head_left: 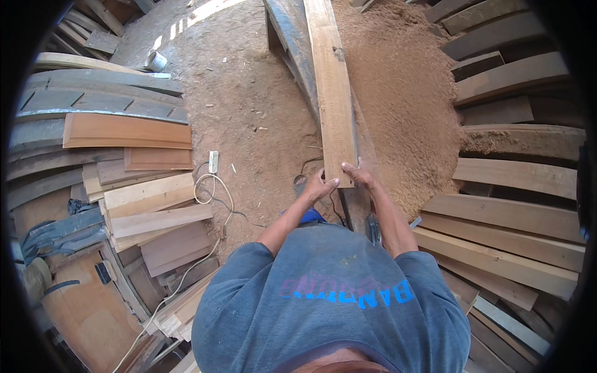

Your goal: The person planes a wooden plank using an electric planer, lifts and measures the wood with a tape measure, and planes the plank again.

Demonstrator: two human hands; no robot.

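A long, light-brown wooden plank (pixel 334 99) stretches away from me over a narrow work bench (pixel 292 37). My left hand (pixel 320 185) grips the near left corner of the plank, its thumb lying on the top face. On the near right edge, my right hand (pixel 359 174) is closed with its thumb also on top. The fingers of both hands are hidden beneath the wood. A dark knot marks the plank's far part. Below the near end a dark beam of the bench shows, and a blue object (pixel 311 216) lies partly hidden by my body.
A large heap of sawdust (pixel 398 105) lies right of the bench. Stacked boards (pixel 510 174) line the right side, more boards (pixel 158 193) the left. A white cable (pixel 219 239) runs along the floor from a white power strip (pixel 213 161). A white bucket (pixel 155 61) stands at far left.
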